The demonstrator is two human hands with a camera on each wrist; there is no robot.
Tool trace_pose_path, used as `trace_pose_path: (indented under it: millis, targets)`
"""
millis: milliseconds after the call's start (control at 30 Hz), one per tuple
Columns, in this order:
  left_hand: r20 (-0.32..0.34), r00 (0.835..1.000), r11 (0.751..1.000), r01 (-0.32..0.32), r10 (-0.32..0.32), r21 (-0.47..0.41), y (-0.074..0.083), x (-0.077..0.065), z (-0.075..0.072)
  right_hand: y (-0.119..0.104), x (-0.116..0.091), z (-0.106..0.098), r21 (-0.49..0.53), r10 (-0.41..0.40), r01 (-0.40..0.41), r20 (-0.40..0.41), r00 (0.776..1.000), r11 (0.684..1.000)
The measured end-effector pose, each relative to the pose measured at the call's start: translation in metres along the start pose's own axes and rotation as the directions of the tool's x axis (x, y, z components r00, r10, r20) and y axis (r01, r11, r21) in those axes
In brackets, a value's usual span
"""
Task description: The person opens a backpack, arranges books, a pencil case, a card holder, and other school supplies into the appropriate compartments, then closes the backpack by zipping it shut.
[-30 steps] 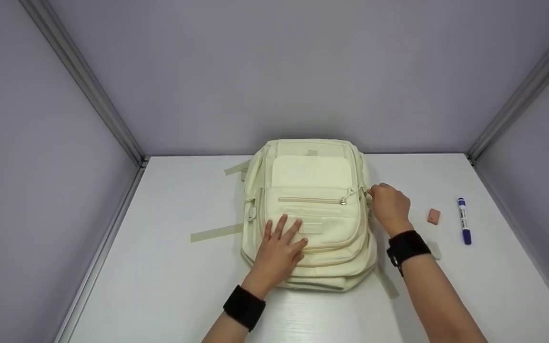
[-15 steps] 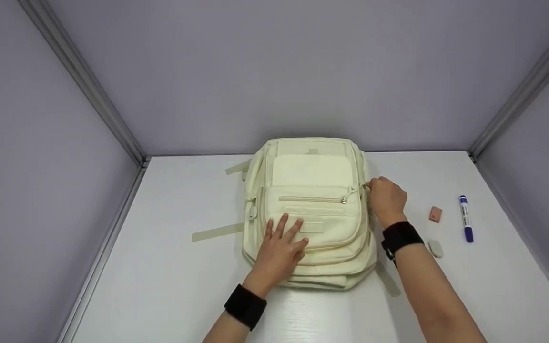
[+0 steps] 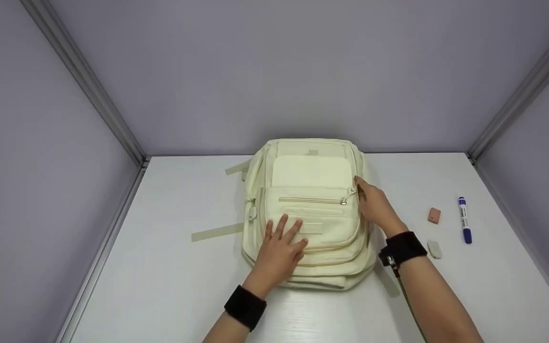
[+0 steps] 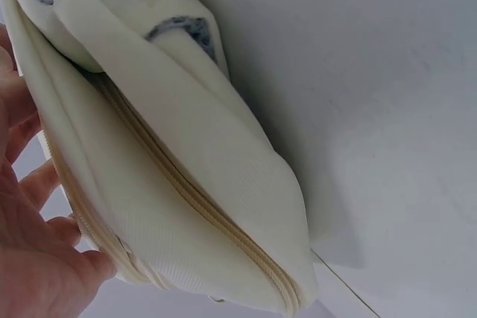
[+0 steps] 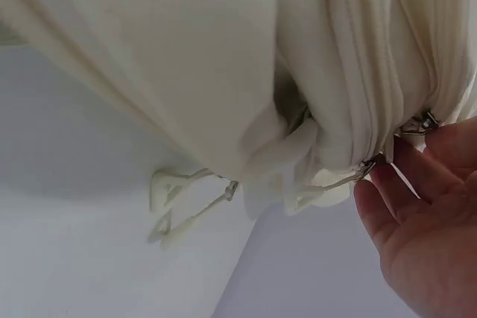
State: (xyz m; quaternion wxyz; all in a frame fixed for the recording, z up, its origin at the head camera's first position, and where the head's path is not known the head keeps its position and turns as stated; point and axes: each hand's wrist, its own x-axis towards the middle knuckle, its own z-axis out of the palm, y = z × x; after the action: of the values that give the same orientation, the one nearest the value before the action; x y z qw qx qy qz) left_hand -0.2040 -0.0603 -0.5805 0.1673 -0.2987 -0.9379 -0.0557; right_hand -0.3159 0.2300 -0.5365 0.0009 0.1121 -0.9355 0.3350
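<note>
A cream backpack (image 3: 311, 171) lies on its back on the white table, front pockets up. My left hand (image 3: 277, 257) rests on its lower front with fingers spread. In the left wrist view, the fingers (image 4: 45, 184) lie over the zipper-edged front and a tan zipper (image 4: 186, 188) runs along the bag's side. My right hand (image 3: 374, 205) is at the bag's right edge, fingers loosely extended. Seen from the right wrist, its fingertips (image 5: 370, 191) touch the side beside two metal zipper sliders (image 5: 365, 167). Cream pull cords (image 5: 186, 214) hang from another slider.
Right of the bag lie a pink eraser (image 3: 434, 216), a pale eraser-like block (image 3: 434, 249) and a blue-capped marker (image 3: 465, 220). Loose straps (image 3: 217, 232) stretch out from the bag's left side. Grey panels (image 3: 303, 71) enclose the table's back and sides.
My right hand first moves slightly up along the bag's right side, then uncurls from its fist and shifts left onto the edge. The left hand stays put.
</note>
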Motion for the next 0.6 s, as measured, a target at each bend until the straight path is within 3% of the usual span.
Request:
trace_pose_path:
  millis: [600]
  targets:
    - [0.003, 1.000, 1.000, 0.011, -0.011, -0.021, 0.001, -0.001, 0.001, 0.002, -0.026, -0.001, 0.090, 0.001, 0.003, -0.044, 0.999, 0.996]
